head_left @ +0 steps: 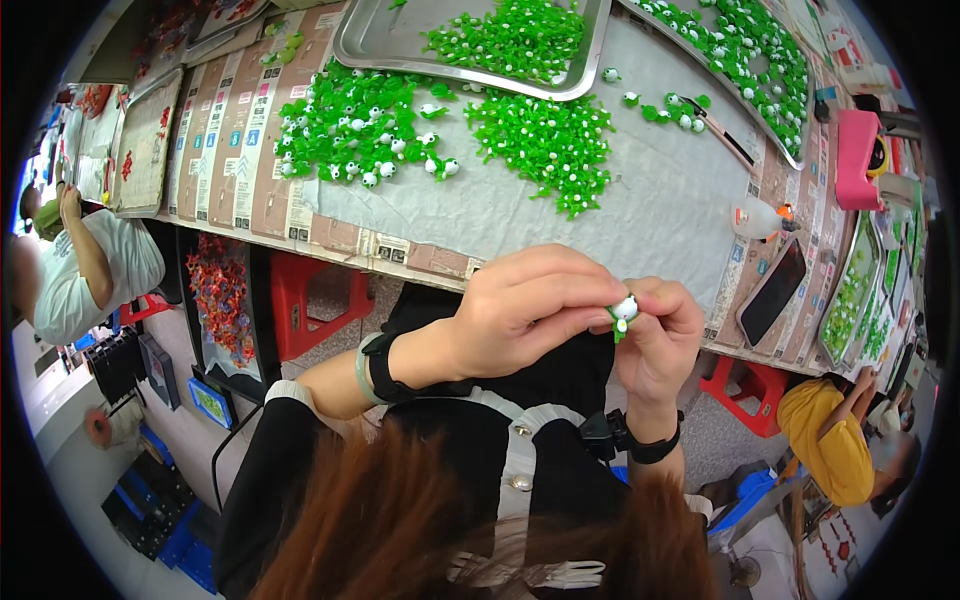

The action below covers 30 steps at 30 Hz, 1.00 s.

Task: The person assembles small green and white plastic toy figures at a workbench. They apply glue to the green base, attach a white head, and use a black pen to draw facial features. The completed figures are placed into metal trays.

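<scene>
Over the front edge of the table, my two hands meet around one small green-and-white plastic figure (624,311). It has a round white head and a green body. My left hand (540,300) pinches it from the left with thumb and forefinger. From the other side, the bent fingers and thumb of my right hand (660,335) grip it as well. Beyond my hands lie a pile of green pieces with white heads (360,125) and a pile of small green pieces (550,145).
Metal trays of green parts stand at the back (590,85) and back right (790,145). On the right are tweezers (722,135), a small bottle (757,218), a phone (772,292) and a pink tape dispenser (857,160). Red stools (300,305) stand below. Other people sit at both sides.
</scene>
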Available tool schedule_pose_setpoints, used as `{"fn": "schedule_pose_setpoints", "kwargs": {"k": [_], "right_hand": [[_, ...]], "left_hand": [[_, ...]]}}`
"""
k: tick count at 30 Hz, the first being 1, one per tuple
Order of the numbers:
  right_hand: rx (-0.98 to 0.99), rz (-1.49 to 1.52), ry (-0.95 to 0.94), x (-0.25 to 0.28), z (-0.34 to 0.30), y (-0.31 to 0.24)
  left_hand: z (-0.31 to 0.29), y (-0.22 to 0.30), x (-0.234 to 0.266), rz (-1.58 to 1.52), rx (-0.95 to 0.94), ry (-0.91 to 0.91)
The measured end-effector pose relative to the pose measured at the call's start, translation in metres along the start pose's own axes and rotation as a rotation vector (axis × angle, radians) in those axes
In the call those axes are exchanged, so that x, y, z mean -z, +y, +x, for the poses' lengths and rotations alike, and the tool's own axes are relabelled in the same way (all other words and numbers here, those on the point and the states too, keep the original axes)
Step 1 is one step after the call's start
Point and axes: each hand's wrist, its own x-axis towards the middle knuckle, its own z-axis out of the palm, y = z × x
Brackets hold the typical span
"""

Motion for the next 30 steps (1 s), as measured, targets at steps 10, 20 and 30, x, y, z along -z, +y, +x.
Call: {"fn": "schedule_pose_setpoints", "kwargs": {"k": [10, 20, 30], "right_hand": [[0.102, -0.07, -0.03, 0.001, -0.001, 0.002], [-0.235, 0.164, 0.106, 0.01, 0.001, 0.004], [-0.398, -0.17, 0.159, 0.001, 0.01, 0.013]], "left_hand": [[-0.002, 0.001, -0.002, 0.015, -0.039, 0.004], [-0.002, -0.003, -0.003, -0.312, 0.437, -0.121], [-0.022, -0.028, 0.039, 0.617, 0.203, 0.113]]}}
